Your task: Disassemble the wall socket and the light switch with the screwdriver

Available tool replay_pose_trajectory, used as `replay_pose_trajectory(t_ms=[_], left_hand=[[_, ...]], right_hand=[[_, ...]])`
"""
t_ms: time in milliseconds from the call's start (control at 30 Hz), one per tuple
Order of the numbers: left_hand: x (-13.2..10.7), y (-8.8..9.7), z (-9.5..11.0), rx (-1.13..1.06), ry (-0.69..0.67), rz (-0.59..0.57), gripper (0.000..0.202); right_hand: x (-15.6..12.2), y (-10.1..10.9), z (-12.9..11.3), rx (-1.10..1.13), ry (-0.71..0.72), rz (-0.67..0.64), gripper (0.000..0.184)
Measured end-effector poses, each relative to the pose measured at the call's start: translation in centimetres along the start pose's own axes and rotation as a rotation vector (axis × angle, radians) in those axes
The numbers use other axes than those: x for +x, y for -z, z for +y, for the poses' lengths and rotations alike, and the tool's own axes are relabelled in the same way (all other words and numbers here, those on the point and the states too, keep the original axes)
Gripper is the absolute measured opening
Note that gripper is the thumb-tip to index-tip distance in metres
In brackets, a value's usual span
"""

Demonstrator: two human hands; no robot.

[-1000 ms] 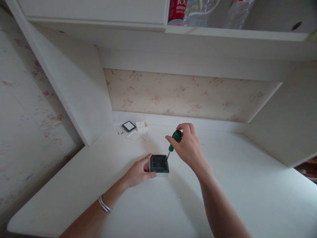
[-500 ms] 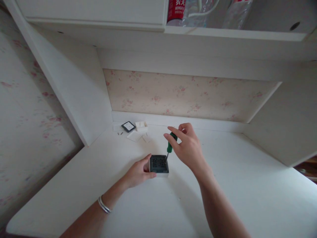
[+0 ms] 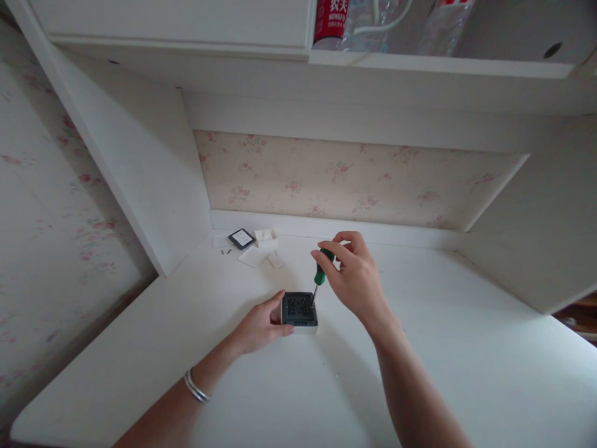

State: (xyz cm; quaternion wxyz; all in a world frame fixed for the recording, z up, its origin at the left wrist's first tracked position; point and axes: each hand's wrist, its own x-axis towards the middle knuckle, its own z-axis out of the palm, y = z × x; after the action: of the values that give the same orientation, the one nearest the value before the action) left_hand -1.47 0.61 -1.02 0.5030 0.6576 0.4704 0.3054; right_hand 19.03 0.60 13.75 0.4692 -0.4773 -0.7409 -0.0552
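Note:
A dark square socket module (image 3: 299, 308) in a white box lies on the white desk (image 3: 420, 348). My left hand (image 3: 259, 323) grips its left side, thumb on the top edge. My right hand (image 3: 352, 279) is closed round a green-handled screwdriver (image 3: 319, 274). The screwdriver stands nearly upright with its tip in the module's right side.
At the back left of the desk lie a dark socket faceplate (image 3: 241, 238), a small white box (image 3: 267, 236), flat white pieces (image 3: 253, 256) and two small screws (image 3: 226, 252). Bottles (image 3: 368, 22) stand on the shelf above. White side panels close in the desk.
My right hand's fingers have shifted on the screwdriver handle, turning it while the tip stays in the module. My left hand has not moved.

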Motion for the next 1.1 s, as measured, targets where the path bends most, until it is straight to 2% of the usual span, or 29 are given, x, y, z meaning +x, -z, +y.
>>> replay_pose_trajectory(t_ms=[233,467,633,767,1100], left_hand=[[0.1,-0.07,-0.2,-0.034,-0.011,-0.022,0.095],[0.08,-0.04,-0.27,-0.078,-0.01,-0.037,0.094],[0.06,-0.08,-0.32,-0.059,0.001,-0.02,0.095],[0.1,-0.18,-0.2,-0.05,-0.001,-0.01,0.095],[0.05,-0.07,-0.13,-0.063,0.002,-0.028,0.095]], right_hand=[[0.12,0.21,-0.17,0.146,0.033,-0.06,0.027],[0.14,-0.09,0.19,0.055,0.083,0.01,0.016],[0.12,0.17,-0.07,0.049,0.064,-0.029,0.023],[0.07,0.02,-0.22,-0.008,0.037,-0.035,0.021],[-0.02,-0.11,0.01,0.038,0.096,-0.046,0.03]])
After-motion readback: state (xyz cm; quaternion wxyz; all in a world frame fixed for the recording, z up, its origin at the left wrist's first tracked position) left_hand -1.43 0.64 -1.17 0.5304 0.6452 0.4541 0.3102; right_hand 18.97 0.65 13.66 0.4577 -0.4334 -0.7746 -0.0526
